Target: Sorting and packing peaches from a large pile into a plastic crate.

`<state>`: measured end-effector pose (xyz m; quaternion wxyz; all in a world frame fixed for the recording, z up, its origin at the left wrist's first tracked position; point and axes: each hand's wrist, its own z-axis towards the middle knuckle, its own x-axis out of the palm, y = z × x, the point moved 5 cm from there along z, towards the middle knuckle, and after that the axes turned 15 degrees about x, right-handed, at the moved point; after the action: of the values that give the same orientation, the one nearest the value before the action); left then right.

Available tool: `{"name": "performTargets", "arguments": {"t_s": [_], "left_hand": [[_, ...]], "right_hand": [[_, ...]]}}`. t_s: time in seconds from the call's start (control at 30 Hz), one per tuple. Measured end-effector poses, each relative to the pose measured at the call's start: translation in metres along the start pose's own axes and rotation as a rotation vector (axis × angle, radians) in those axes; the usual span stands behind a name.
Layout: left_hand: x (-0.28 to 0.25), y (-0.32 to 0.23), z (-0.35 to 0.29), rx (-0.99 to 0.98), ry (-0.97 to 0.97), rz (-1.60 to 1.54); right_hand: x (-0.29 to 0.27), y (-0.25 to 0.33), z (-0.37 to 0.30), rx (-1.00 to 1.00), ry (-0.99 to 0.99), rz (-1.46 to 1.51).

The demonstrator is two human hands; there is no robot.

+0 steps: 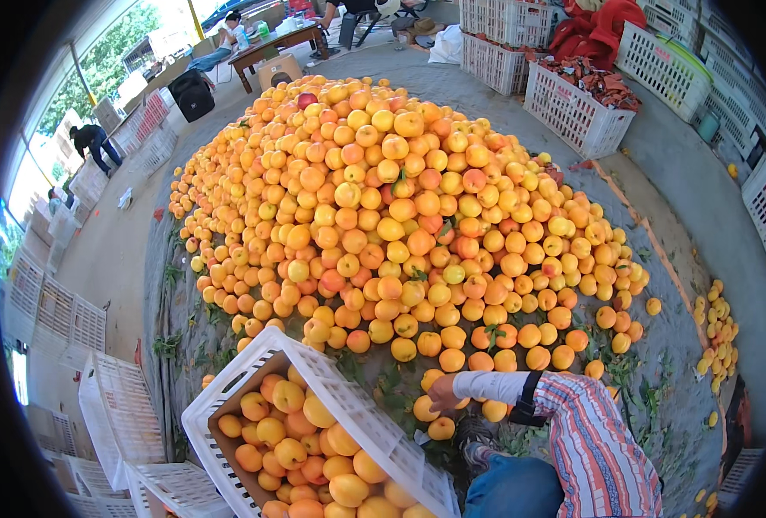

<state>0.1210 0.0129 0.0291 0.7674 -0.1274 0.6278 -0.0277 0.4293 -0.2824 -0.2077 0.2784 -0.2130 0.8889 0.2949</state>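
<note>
A large heap of yellow-orange peaches (417,229), some blushed red, spreads over a grey ground sheet. My right hand (444,393) reaches in from the lower right and hangs down at the heap's near edge. Loose peaches (424,408) lie right beside its fingers. The fingers point downward and are partly hidden, so I cannot make out whether they grip a fruit. To the left of that hand a white plastic crate (374,401), lined with brown cardboard, stands tilted in view with many peaches (290,432) inside. My left hand is out of view.
White crates (124,406) stand along the left. More crates (577,112), some holding red material, are at the back right. A smaller peach pile (718,332) lies right. Green leaves litter the sheet. A wooden table (275,47) and a bending person (96,145) are farther off.
</note>
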Motion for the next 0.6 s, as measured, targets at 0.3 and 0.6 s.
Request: {"name": "performTargets", "arguments": {"t_s": [0.3,0.6], "left_hand": [[0.005,0.007,-0.001,-0.1,-0.05,-0.1],[0.009,0.015,0.006,-0.069,0.08,-0.015]], "right_hand": [[-0.405,-0.115,-0.063,0.601,-1.007,-0.013],[-0.559,-0.215,0.002,0.815,-1.445,0.462]]}}
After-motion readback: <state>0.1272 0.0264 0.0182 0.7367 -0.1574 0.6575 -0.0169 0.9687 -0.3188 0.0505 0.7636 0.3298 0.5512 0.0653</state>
